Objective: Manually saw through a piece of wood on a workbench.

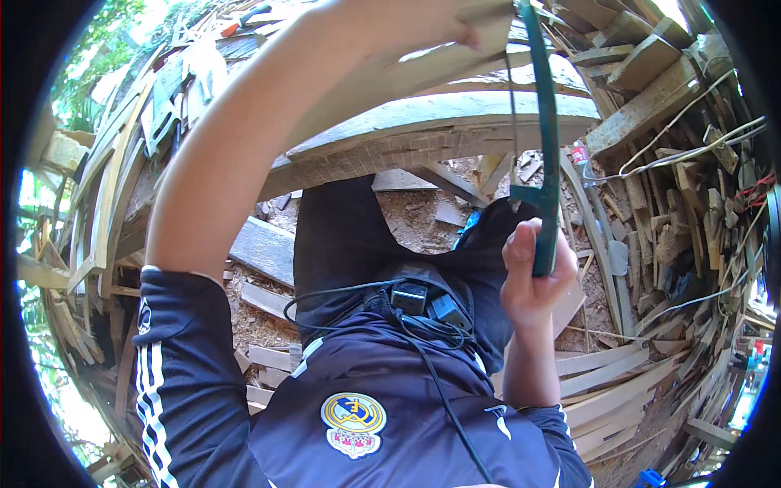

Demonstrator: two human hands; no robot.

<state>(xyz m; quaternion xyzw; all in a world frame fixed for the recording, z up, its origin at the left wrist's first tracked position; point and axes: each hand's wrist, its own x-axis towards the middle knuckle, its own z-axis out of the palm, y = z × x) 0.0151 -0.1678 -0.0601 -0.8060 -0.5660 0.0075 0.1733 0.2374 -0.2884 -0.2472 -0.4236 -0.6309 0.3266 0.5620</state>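
My right hand (537, 268) is wrapped round the lower end of a green frame saw (547, 138), held upright. Its thin blade (512, 114) runs along the left of the frame, across the edge of the wood. Reaching up in an arc, my left arm ends with the left hand (480, 28) at the top edge, close to the blade's upper part. That hand lies by a pale brown board (382, 77); its fingers are blurred and partly cut off. A thick wooden beam (439, 134) crosses in front of my knees, below the board.
Stacked wood offcuts (667, 203) line the right side, with loose cables (683, 159) over them. More scrap strips (106, 211) are heaped at the left. Sawdust and boards (264, 248) cover the ground round my legs. Black cables and small boxes (411, 297) lie at my waist.
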